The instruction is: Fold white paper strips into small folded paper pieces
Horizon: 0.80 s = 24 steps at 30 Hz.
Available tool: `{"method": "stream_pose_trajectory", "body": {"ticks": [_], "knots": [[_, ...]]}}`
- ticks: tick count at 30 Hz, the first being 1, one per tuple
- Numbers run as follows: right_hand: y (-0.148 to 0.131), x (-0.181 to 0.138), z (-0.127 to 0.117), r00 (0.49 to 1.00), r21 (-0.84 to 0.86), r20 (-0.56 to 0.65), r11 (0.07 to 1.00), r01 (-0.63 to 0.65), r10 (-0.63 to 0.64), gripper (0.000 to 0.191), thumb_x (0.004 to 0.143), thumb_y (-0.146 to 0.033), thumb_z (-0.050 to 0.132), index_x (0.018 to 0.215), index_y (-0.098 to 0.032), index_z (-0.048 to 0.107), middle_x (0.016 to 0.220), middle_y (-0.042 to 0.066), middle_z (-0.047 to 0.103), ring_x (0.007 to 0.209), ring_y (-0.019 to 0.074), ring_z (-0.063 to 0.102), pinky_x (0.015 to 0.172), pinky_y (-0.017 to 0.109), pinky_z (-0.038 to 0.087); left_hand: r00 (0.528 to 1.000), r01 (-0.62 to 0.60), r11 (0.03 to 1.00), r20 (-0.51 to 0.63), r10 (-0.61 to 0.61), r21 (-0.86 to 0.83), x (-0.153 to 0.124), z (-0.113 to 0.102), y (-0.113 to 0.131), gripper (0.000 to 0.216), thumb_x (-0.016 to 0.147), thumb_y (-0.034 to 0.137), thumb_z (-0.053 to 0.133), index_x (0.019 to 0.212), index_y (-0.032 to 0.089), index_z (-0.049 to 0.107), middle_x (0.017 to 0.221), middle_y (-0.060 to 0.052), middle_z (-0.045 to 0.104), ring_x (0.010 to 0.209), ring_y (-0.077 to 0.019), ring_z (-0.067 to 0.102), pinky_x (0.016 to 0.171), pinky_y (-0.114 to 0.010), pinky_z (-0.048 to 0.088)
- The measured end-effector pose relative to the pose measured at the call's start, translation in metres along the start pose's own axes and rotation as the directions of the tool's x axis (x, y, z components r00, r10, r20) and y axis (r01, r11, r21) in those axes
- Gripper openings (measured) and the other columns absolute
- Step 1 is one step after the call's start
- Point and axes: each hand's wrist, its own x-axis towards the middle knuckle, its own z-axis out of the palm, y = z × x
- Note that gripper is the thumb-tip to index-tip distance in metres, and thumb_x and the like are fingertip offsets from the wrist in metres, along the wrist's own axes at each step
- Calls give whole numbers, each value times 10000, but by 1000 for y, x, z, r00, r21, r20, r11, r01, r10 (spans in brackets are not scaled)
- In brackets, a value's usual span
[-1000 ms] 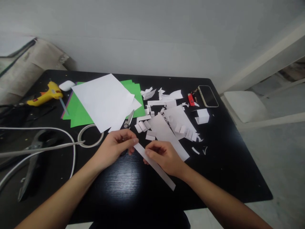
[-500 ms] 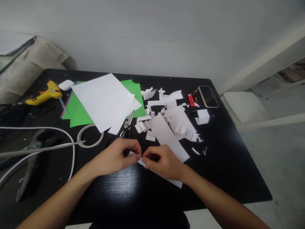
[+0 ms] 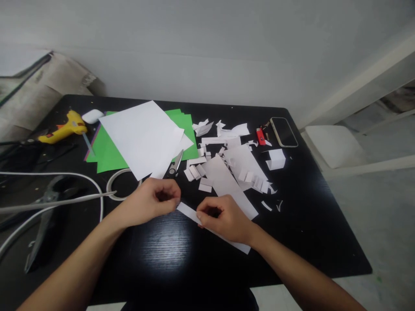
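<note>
A long white paper strip slants down to the right above the black table. My right hand is closed on it in a pinch near its upper left part, and the strip's lower right end comes out below the palm. My left hand is also closed in a pinch, its fingertips at the strip's upper left end; whether they grip the edge or something tiny is hidden. Just beyond the left hand lie black-handled scissors, partly covered by it. Folded white paper pieces and a wider paper sheet lie beyond my right hand.
White sheets rest on green paper. A yellow glue gun, tape roll, white cable and large dark-handled tool lie left. Farther right are a red lighter, phone and folded paper.
My left hand has moved left and slightly up, away from my right hand, baring the strip's upper left end. My right hand keeps its pinch, almost in place.
</note>
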Motion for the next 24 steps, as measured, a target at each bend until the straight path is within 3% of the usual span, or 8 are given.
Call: {"method": "stream_pose_trajectory", "body": {"ticks": [5,9,16,24], "knots": [[2,0,2,999,15,-44,1000,3,-2,128,890,-254,668,805,-179,728,714,15,736,657,152,683,622,251,521,985,-72,992,-163,55,-104,1,1,1,125,886,277,650,813,175,651,632,20,620,584,-123,579,578,-225,461],[3,0,5,997,26,-71,1000,-5,7,139,905,-279,655,838,-179,724,747,31,750,688,174,704,654,278,541,996,-63,997,-72,59,-53,1,17,1,192,923,370,659,935,179,683,735,0,659,622,-130,585,579,-236,454],[3,2,6,995,72,-95,997,28,-21,88,875,-262,677,870,-179,705,798,25,703,701,151,642,645,263,509,998,-32,999,48,33,-33,2,35,-2,202,947,358,617,861,183,670,655,28,600,584,-117,558,548,-225,415],[5,3,5,998,92,-58,996,-10,15,21,817,-176,675,799,-173,664,703,-23,627,613,106,541,574,226,428,999,14,994,49,-9,-110,2,44,1,146,910,303,635,846,178,675,613,42,581,551,-102,527,514,-206,394]]}}
